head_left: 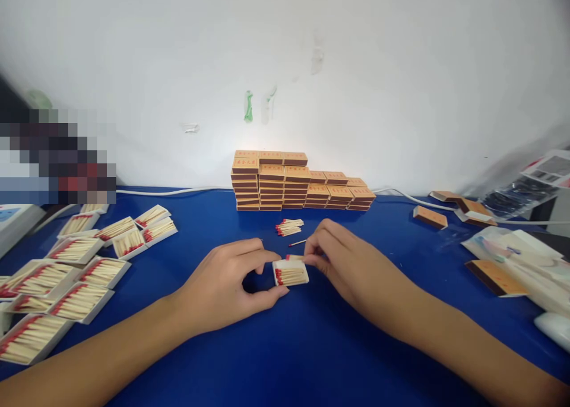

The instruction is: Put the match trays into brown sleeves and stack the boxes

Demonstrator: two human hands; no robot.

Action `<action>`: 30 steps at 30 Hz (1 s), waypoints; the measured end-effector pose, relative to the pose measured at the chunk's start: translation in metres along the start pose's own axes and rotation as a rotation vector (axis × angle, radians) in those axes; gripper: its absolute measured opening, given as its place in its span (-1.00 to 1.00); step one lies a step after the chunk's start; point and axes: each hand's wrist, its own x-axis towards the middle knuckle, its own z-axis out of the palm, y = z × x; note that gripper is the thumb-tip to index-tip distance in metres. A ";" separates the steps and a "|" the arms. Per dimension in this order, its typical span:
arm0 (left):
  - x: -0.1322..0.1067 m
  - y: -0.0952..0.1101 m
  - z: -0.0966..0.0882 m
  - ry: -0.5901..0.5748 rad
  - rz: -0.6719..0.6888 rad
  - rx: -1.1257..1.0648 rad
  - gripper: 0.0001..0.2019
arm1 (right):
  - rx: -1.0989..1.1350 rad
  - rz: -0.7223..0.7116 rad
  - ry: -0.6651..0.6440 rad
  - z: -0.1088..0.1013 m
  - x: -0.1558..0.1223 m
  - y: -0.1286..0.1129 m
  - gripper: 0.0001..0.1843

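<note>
A small white matchbox tray point(300, 281), partly filled with red-tipped matches point(291, 275), lies on the blue table in front of me. My left hand point(236, 279) grips its left end between thumb and forefinger. At the tray's upper right edge, my right hand point(332, 249) pinches a match point(294, 258) whose red head points left over the tray. Just beyond lie a small heap of matches point(290, 226) and one single match point(297, 243), close to my right fingers.
Stacked closed matchboxes point(271, 181) stand against the wall. To the left sit several trays full of matches point(80, 300). On the right are loose matchbox sleeves point(430, 217), another sleeve point(496, 277) and plastic bags point(521, 252). A white cable point(178, 191) runs along the wall.
</note>
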 end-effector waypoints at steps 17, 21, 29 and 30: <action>-0.001 -0.001 0.000 0.000 0.004 -0.002 -0.74 | -0.026 -0.021 0.008 0.016 0.002 0.018 -0.73; 0.000 -0.001 0.000 -0.004 0.001 0.003 -0.74 | 0.084 0.010 0.025 0.016 0.002 0.017 -0.80; -0.001 -0.001 0.000 0.003 0.003 -0.001 -0.73 | 0.119 0.069 0.001 0.016 0.004 0.020 -0.89; -0.001 -0.001 0.000 0.004 0.005 0.000 -0.73 | 0.106 0.069 -0.008 0.016 0.004 0.021 -0.88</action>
